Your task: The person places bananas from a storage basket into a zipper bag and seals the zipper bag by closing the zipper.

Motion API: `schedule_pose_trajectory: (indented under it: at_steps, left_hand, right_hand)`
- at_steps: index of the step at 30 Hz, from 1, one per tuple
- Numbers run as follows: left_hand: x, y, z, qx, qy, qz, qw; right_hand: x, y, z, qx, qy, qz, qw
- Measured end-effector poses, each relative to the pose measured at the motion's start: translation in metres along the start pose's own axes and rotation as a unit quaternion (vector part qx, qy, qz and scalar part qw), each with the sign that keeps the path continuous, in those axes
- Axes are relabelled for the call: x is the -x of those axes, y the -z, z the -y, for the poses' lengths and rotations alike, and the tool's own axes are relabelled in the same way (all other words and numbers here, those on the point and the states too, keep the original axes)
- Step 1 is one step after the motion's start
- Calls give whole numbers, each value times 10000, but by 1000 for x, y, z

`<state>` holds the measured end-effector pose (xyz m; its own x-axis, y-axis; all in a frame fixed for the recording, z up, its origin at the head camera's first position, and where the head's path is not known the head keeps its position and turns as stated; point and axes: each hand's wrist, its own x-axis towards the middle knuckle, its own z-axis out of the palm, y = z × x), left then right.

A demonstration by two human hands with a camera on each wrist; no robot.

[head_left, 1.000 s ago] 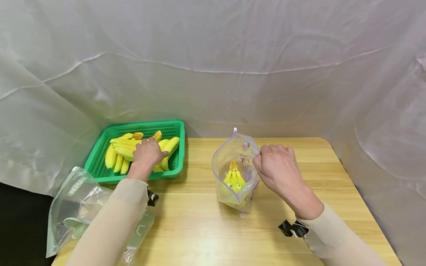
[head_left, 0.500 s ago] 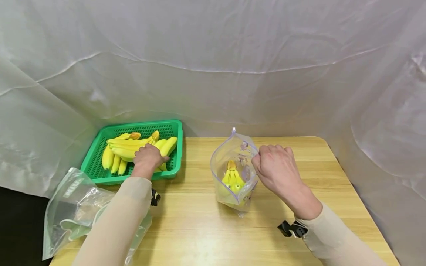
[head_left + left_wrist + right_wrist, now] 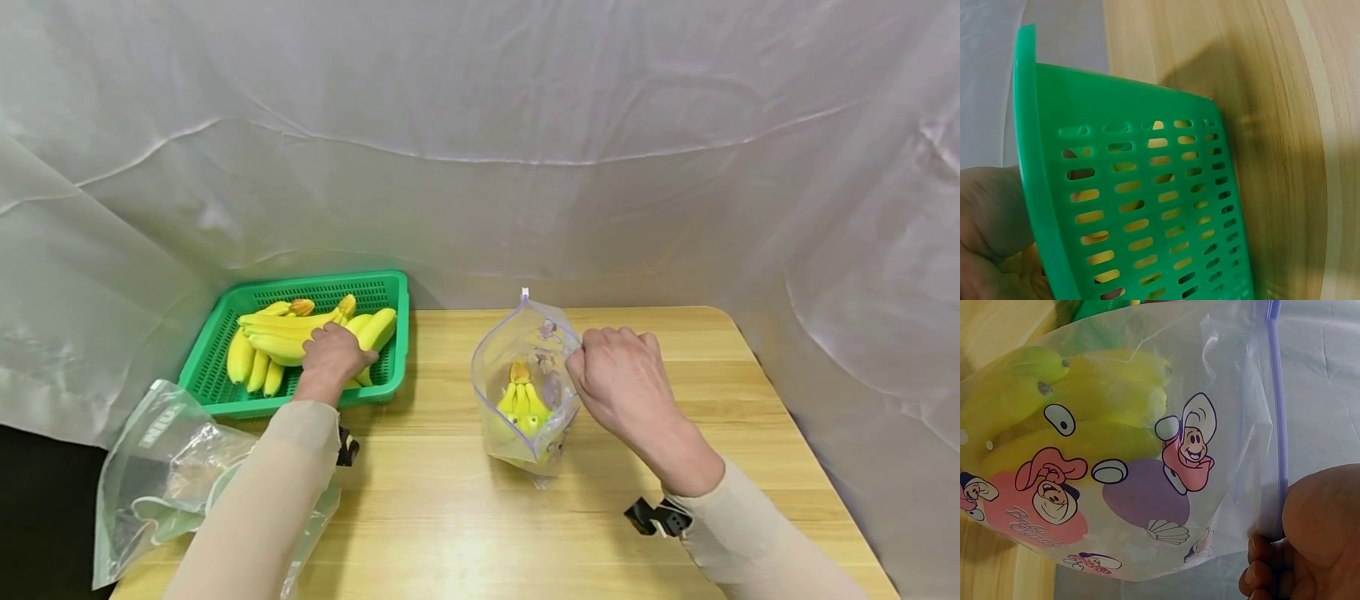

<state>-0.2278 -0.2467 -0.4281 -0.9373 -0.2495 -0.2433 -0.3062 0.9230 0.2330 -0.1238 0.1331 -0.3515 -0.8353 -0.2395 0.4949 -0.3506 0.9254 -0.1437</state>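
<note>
— Little has moved since a second ago: the left hand stays curled over the bananas in the green basket, having drawn slightly nearer the person.

— And the other?

— Fingers closed, the right hand pinches the rim of the clear printed bag, which stands open on the table just beside it, a banana bunch inside.

— Beyond them?

— More clear bags lie under the left forearm; a white sheet hangs behind.

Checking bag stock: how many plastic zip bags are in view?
2: one zip bag stands mid-table holding bananas, gripped by the right hand; one flat bag overhangs the table's near-left edge.
</note>
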Motion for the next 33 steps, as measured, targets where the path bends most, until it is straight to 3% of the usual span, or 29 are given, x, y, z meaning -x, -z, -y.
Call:
schedule_pose_trajectory:
  at_steps: [6,11,22,30,33]
  left_hand:
    - [2,4,0,-309,-151,303,9989]
    - [2,7,1,-172,-201,331,9991]
    - [8,21,-1,-204,-544,-337,9977]
    - [21,33,-11,197,-329,-781,9962]
    - [27,39,-16,149,-400,-968,9944]
  right_hand:
    - [0,0,0,-5,-14,7,10000]
    - [1,1,1,-32,-31,50,10000]
    - [3,3,1,-31,-45,16,10000]
    - [3,4,1,-4,12,-29,10000]
    - [4,5,1,-6,37,-40,10000]
